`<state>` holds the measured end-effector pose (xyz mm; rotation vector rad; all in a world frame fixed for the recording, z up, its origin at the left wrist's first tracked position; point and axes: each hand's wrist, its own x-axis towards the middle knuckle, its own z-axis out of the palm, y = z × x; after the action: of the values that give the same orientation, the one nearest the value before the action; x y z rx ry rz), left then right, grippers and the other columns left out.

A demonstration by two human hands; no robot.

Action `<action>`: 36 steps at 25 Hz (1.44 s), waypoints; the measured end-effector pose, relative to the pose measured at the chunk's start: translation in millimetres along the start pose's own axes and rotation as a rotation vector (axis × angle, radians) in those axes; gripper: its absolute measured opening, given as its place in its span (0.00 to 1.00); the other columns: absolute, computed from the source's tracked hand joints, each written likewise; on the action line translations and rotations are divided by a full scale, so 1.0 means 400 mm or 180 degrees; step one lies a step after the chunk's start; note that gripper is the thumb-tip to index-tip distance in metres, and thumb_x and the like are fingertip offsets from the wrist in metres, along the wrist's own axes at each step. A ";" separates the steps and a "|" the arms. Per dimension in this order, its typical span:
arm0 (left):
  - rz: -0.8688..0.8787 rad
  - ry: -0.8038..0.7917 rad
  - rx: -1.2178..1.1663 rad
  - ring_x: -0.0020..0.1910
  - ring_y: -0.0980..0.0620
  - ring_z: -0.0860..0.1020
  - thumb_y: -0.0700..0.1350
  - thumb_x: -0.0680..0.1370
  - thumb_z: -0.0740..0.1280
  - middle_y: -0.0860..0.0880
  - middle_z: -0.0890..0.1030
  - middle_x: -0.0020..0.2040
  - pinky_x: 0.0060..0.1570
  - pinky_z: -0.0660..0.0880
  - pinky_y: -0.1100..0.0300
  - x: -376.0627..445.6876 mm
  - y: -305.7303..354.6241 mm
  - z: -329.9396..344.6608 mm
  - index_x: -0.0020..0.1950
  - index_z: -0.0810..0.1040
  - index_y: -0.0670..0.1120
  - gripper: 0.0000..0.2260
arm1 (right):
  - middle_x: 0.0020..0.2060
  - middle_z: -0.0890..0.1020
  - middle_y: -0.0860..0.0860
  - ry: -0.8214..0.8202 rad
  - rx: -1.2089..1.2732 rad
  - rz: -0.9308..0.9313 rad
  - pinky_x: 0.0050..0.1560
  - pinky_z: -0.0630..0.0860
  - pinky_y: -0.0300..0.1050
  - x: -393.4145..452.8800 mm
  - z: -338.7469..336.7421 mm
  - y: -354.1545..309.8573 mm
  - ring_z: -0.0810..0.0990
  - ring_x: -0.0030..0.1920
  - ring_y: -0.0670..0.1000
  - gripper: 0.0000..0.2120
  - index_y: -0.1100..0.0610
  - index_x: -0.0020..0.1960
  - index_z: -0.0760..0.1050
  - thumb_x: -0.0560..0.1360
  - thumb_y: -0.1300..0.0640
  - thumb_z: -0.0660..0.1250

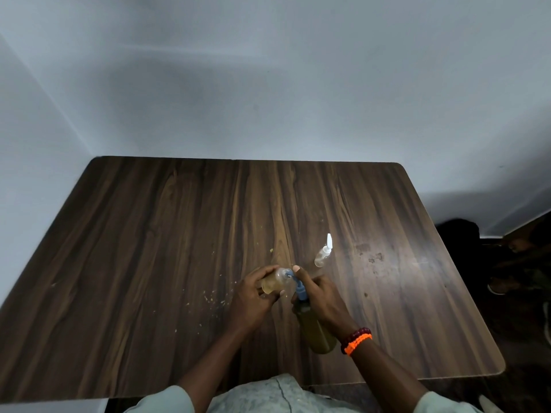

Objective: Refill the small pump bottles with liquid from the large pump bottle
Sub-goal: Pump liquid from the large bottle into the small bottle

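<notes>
- Step in hand, by my read: filling the first small bottle (272, 283) from the large pump bottle (314, 326).
- Left hand (253, 296): fingers curled round the small bottle, holding it tilted, open neck turned toward the right hand. It has amber liquid in its lower part; looks partly full.
- Right hand (323, 296): wrapped round the neck of the large pump bottle, one finger up on the blue pump head (299, 289). Nozzle tip sits at the small bottle's mouth; whether it is actually inside, can't tell.
- Large bottle leans back toward the person, base on or just above the surface (149, 263); contact not visible.
- Second small bottle (323, 254), clear, white cap on, stands just beyond the right hand, untouched and apparently empty.
- Next move needs: keep nozzle and mouth aligned, press steadily, watch the level.
- Risk: specks on the surface beside the left hand suggest spills; a slipped nozzle adds more.
</notes>
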<state>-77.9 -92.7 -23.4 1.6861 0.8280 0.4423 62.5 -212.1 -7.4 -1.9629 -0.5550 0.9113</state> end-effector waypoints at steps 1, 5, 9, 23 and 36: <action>-0.0021 -0.0034 -0.0017 0.65 0.53 0.81 0.37 0.74 0.78 0.51 0.83 0.64 0.65 0.81 0.48 0.000 -0.001 -0.001 0.68 0.80 0.47 0.24 | 0.37 0.88 0.56 -0.0047 0.0028 -0.0009 0.46 0.85 0.53 0.001 -0.001 0.000 0.88 0.38 0.55 0.34 0.57 0.45 0.79 0.70 0.24 0.64; -0.0005 -0.0071 0.0014 0.64 0.55 0.81 0.37 0.74 0.78 0.52 0.83 0.64 0.65 0.81 0.48 -0.003 -0.001 0.002 0.67 0.80 0.51 0.23 | 0.34 0.88 0.51 -0.0058 0.0032 -0.0077 0.44 0.85 0.51 0.007 0.001 0.002 0.88 0.35 0.50 0.30 0.56 0.41 0.81 0.71 0.27 0.64; -0.0006 -0.0008 0.0018 0.64 0.54 0.81 0.38 0.74 0.78 0.52 0.83 0.63 0.64 0.82 0.47 0.002 -0.001 0.003 0.68 0.81 0.47 0.23 | 0.35 0.87 0.53 0.0065 -0.0028 -0.0091 0.42 0.84 0.45 0.008 0.002 0.008 0.88 0.37 0.50 0.33 0.55 0.43 0.79 0.69 0.24 0.62; -0.0045 -0.0090 0.0018 0.65 0.52 0.81 0.36 0.74 0.78 0.50 0.83 0.65 0.65 0.81 0.46 0.002 -0.002 0.002 0.68 0.80 0.47 0.24 | 0.35 0.88 0.51 -0.0067 -0.0099 -0.0049 0.49 0.86 0.58 0.007 -0.003 0.010 0.88 0.36 0.49 0.33 0.56 0.45 0.80 0.71 0.25 0.64; -0.0108 -0.0138 -0.0020 0.65 0.50 0.81 0.37 0.74 0.78 0.48 0.83 0.65 0.65 0.80 0.43 0.004 -0.003 0.005 0.69 0.80 0.45 0.24 | 0.40 0.87 0.57 -0.0168 -0.0315 -0.0213 0.51 0.83 0.66 0.010 -0.006 0.003 0.87 0.42 0.59 0.35 0.56 0.43 0.81 0.68 0.23 0.59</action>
<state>-75.8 -92.6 -25.3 1.6679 0.8216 0.3834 67.0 -211.3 -8.9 -2.0005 -0.7040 0.9110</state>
